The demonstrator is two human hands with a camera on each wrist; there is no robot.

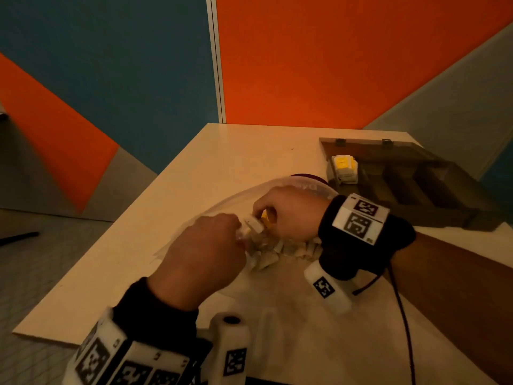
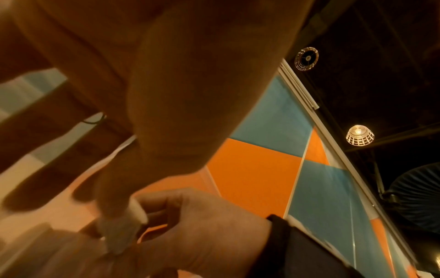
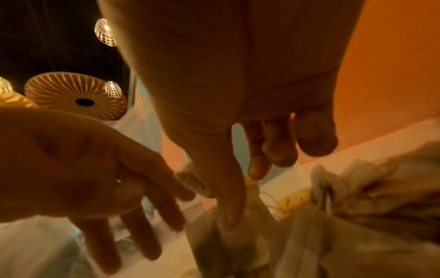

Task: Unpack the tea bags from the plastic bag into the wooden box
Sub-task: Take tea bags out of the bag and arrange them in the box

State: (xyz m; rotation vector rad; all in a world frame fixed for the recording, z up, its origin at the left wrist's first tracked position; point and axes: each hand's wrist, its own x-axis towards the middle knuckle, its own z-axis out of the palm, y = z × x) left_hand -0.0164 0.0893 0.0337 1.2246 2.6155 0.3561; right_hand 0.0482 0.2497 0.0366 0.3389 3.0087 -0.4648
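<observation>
A pale cream worktop (image 1: 227, 162) stands in a corner of partition walls. Behind its far edge rises an orange panel (image 1: 333, 59), and to the left of that, past a thin white upright strip (image 1: 216, 56), a blue panel (image 1: 125, 65). Further left of the blue panel slants another orange panel (image 1: 50, 129) with grey beside it. Left of the worktop lies a grey patterned floor (image 1: 41, 262). Above the panels the ceiling is black (image 2: 381, 56), hung with a lit caged lamp (image 2: 359, 135) and a round ribbed shade (image 3: 76, 96). The light is dim and warm.
</observation>
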